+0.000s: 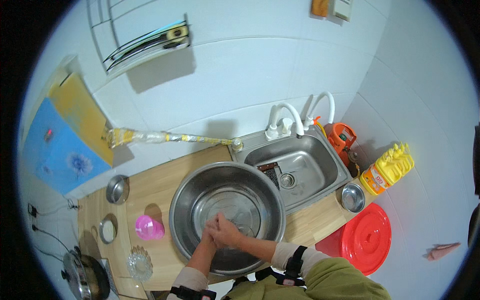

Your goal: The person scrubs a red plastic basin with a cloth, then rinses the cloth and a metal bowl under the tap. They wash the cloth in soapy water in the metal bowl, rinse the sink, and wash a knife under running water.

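My left hand [210, 229] and my right hand [228, 232] are pressed together over a large stainless steel basin [183, 191]. The right hand partly covers the left, and most of the fingers are hidden, so anything between the palms cannot be made out. Clear water [221, 202] appears to lie in the bottom of the basin, with ripples beside my right wrist. The basin stands on a wood-patterned countertop [157, 195] and overlaps the near left corner of a steel sink [317, 165].
Left of the basin are a pink cup [149, 227], a glass dish [140, 264], a small bowl with white contents [108, 231] and a metal bowl [117, 189]. A brown-handled tool [268, 167] lies in the sink. At right sit another metal bowl [353, 198], yellow bottles [386, 170] and a red lidded bucket [369, 240].
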`<state>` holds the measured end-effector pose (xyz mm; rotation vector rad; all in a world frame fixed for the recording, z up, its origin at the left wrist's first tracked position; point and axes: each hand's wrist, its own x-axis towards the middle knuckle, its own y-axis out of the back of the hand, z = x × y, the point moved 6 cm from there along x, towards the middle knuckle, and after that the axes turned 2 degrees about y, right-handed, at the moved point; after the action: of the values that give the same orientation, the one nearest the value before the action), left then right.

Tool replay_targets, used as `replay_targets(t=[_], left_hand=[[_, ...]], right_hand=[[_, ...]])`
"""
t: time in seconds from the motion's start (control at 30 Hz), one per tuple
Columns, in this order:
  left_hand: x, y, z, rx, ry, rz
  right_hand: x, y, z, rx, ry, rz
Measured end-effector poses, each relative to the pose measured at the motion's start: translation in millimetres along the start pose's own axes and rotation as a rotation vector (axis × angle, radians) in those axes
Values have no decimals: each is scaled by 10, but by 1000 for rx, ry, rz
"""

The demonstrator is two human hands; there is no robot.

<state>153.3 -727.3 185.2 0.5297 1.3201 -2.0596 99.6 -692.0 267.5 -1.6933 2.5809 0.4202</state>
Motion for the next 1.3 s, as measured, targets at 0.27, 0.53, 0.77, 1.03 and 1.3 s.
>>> replay_targets(t=[0.27, 0.53, 0.77, 1.03, 1.3], left_hand=[[-46, -196, 153, -78, -84, 59], [-178, -194, 343, 106, -330, 330], [-251, 312, 347, 473, -271, 402], [-189, 522, -156, 139, 160, 413], [-177, 395, 116, -268, -81, 312]], right_hand=[[119, 389, -85, -210, -31, 186], [256, 282, 24, -437, -1, -27], [153, 249, 413, -864, -24, -584], [42, -165, 612, -714, -131, -526], [122, -256, -75, -210, 85, -62]])
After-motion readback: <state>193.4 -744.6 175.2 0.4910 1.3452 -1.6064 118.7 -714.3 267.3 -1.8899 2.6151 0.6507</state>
